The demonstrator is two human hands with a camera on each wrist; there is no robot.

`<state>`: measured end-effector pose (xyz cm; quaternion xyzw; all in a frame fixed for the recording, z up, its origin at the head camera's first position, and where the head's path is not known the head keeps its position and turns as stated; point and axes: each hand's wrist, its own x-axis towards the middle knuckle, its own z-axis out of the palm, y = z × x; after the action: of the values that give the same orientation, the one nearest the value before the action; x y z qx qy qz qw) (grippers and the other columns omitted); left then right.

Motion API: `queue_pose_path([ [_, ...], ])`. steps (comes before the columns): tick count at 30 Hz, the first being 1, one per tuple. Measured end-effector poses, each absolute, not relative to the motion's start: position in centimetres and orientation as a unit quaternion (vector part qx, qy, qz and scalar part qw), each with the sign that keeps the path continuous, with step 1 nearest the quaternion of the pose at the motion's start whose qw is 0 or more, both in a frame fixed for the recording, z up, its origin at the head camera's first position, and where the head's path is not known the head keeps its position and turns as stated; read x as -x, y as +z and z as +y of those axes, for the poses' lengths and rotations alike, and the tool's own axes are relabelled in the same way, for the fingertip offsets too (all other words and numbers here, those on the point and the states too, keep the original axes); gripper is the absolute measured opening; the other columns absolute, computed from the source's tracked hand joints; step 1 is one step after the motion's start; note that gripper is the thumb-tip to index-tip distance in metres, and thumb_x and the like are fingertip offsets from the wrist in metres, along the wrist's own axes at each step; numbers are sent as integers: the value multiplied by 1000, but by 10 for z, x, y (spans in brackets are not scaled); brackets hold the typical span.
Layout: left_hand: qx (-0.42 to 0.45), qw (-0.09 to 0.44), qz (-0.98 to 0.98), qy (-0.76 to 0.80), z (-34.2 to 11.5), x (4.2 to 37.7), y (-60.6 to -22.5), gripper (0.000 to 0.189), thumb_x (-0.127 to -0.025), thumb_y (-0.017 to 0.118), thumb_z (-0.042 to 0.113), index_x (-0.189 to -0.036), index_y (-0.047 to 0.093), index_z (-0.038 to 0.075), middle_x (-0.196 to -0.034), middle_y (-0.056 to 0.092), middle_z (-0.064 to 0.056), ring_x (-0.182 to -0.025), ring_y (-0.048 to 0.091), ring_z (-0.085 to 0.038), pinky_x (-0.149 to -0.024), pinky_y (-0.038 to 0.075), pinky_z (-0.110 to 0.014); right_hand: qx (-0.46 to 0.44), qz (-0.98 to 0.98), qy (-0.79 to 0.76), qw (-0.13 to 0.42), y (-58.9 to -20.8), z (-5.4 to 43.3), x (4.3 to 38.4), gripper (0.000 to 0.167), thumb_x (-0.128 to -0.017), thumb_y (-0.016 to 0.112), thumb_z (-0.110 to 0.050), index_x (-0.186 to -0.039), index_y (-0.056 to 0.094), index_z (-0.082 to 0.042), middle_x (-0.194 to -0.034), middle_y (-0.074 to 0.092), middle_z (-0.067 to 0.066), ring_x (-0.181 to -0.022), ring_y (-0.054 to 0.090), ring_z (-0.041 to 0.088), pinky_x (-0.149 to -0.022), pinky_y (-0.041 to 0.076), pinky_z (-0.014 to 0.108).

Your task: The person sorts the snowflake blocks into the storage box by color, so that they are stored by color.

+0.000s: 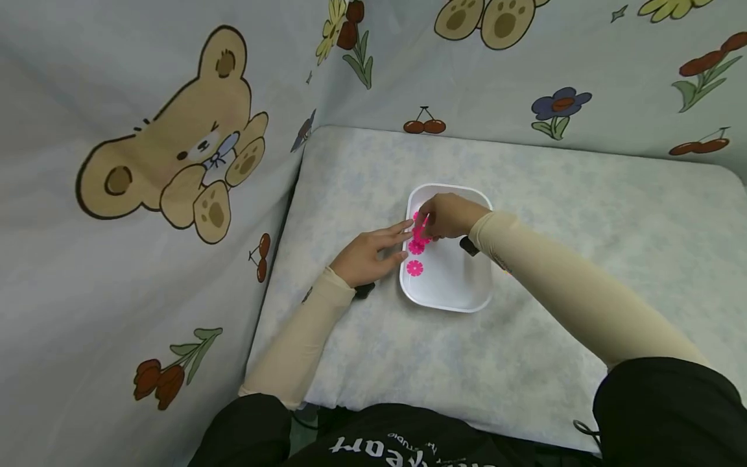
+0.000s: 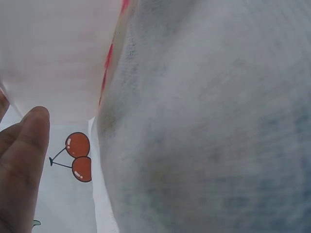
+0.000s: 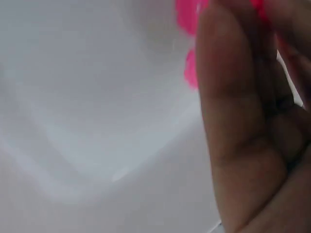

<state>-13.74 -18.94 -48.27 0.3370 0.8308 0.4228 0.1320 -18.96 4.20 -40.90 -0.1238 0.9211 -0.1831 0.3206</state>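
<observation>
A white tray (image 1: 452, 282) sits on a pale, mottled surface (image 1: 350, 175). Pink flower-shaped pieces (image 1: 415, 268) lie along its left side. The right hand (image 1: 448, 216) pinches a pink piece (image 3: 259, 6) over the tray; the left hand (image 1: 370, 256), fingers extended, rests at the left rim.

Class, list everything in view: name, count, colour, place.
Tray: 1, white, on table
Discs: several, pink, tray's left side
Table: 1, pale grey, under tray
Sheeting: count unclear, whitish, at back and left
Bears, flowers, cherries: several, mixed colours, printed on sheeting
Yellowish thing: 1, unclear, right of tray
Cameras: 2, black, wrists
Top: 1, black, bottom edge
Sleeves: 2, beige, forearms
Left hand: 1, tray's left rim
Right hand: 1, over tray, fingers pinching disc
</observation>
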Motion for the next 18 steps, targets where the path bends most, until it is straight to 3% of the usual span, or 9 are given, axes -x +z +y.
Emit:
queue_pose_path([
  [6,-342,129,831,419,-188,139,-481,47,-106,63,35,-151,56,23,-166,37,19,-149,45,-11,-119,45,-35,141,889,-219,376,-416,31,166,11,-90,79,-11,-99,74,-8,-85,75,1,-76,71,12,-74,57,26],
  [12,-354,123,825,422,-187,139,-484,48,-106,63,32,-150,57,15,-167,37,15,-149,45,-11,-120,43,-34,132,888,-217,383,-425,27,151,6,-88,81,-11,-93,78,-9,-81,76,0,-72,69,11,-71,56,25],
  [18,-352,116,829,419,-188,139,-484,46,-106,63,31,-149,59,16,-166,38,18,-149,45,-9,-119,44,-33,125,884,-227,388,-437,24,139,6,-87,83,-10,-89,77,-11,-79,75,0,-70,68,12,-68,56,25],
])
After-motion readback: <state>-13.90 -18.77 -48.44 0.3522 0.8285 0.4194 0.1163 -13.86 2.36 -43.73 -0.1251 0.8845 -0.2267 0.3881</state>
